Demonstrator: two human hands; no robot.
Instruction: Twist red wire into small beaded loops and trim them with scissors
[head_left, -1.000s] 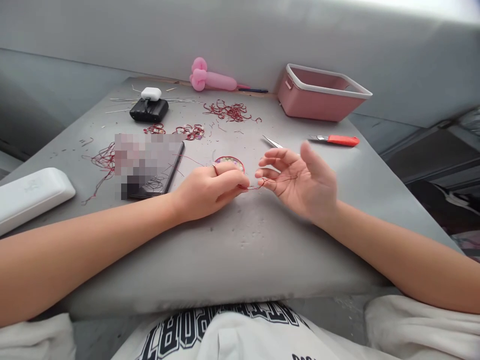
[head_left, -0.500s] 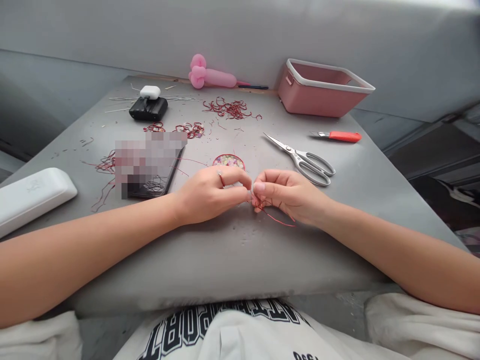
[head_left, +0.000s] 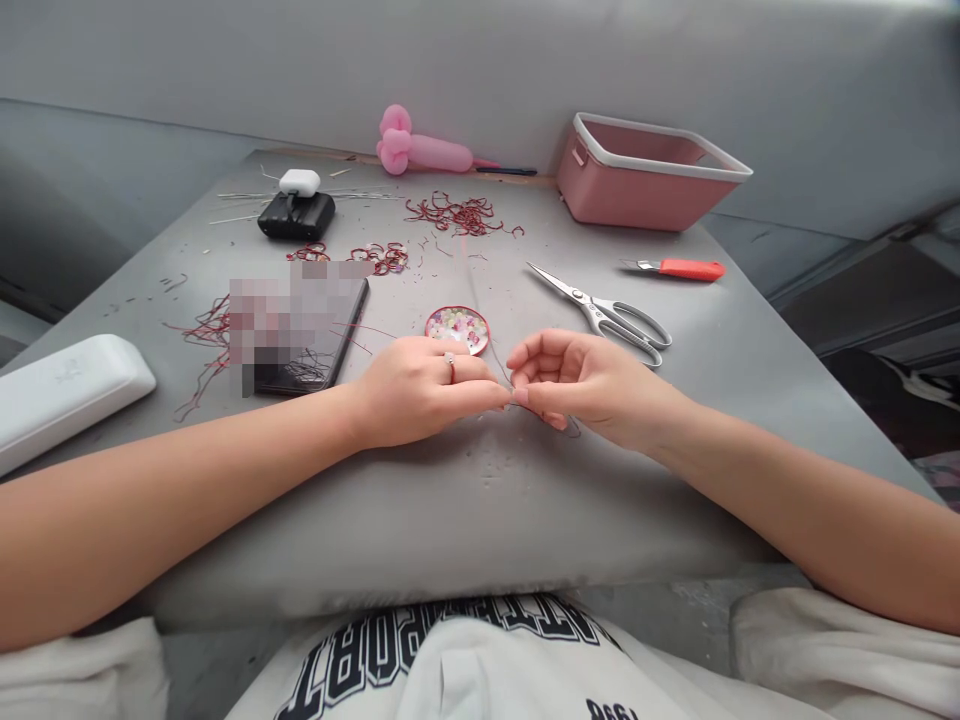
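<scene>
My left hand (head_left: 439, 390), with a ring on one finger, lies low over the table, its thumb and fingertips pressed together on a thin red cord. My right hand (head_left: 574, 385) pinches the same cord (head_left: 501, 362) just beside the left fingertips, its other fingers curled. One strand rises away from the fingertips, and a loop hangs below the right fingers. Just beyond my left hand sits a round red-rimmed dish of small pale and coloured beads (head_left: 457, 325).
Silver scissors (head_left: 600, 310) and a red-handled cutter (head_left: 682, 269) lie at the right, near a pink basket (head_left: 637, 195). Red cord pieces (head_left: 457, 214), a pink balloon (head_left: 431, 152), a black power bank (head_left: 296, 216), a dark phone-like slab (head_left: 349, 310) and a white case (head_left: 75, 390) lie around.
My left fingers have straightened and flattened, showing more of the bead dish. The right hand's grip has shifted, and a strand now stretches upward from the fingertips.
</scene>
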